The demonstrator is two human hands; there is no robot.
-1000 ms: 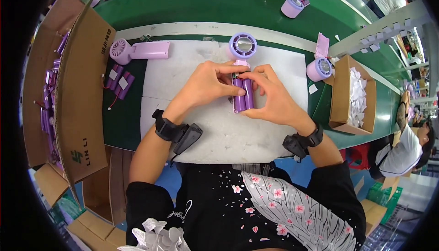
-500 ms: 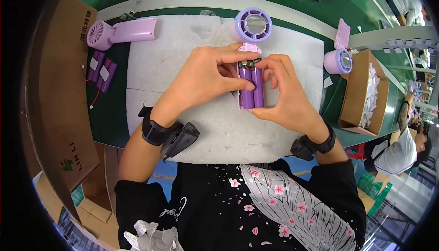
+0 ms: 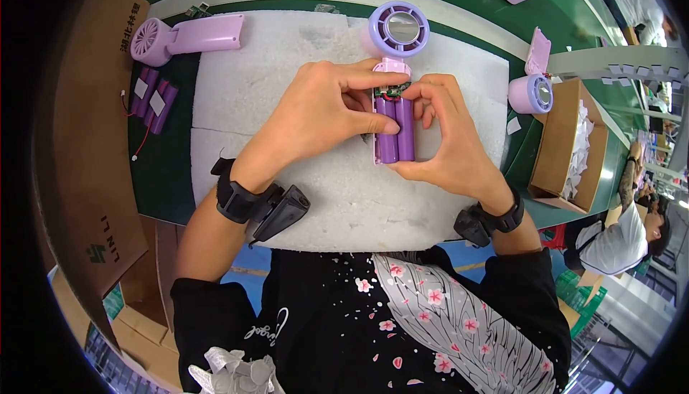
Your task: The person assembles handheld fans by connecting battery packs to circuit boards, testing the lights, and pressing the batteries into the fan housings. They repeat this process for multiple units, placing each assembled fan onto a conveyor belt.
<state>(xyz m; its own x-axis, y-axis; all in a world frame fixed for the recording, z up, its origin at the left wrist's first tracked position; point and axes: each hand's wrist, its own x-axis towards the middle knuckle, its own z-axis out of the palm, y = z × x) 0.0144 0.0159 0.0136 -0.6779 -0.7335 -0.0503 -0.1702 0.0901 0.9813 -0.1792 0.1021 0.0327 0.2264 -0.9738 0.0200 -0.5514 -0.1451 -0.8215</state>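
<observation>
A handheld fan [image 3: 398, 29] in lilac and pink lies on the white foam sheet [image 3: 316, 207], its head away from me and its handle toward me. The handle is uncovered and holds a pair of purple battery cells [image 3: 396, 135]. Above the cells sits a small green circuit board [image 3: 393, 90] with red wires. My left hand [image 3: 316, 110] grips the handle from the left, thumb on the cells and fingers by the board. At the other side, my right hand [image 3: 448, 132] has its index finger at the board's right edge and its thumb at the cells' lower end.
A second pink fan [image 3: 152, 41] and more wired purple battery packs [image 3: 154, 100] lie at the left by a large cardboard box [image 3: 86, 143]. Rightward are an opened fan [image 3: 531, 94] and a carton [image 3: 556, 150] of white scraps. A co-worker [image 3: 621, 240] sits at far right.
The view has shifted slightly, so the scene sits a little higher in the picture. Both hands keep their hold on the fan, with hardly any finger movement.
</observation>
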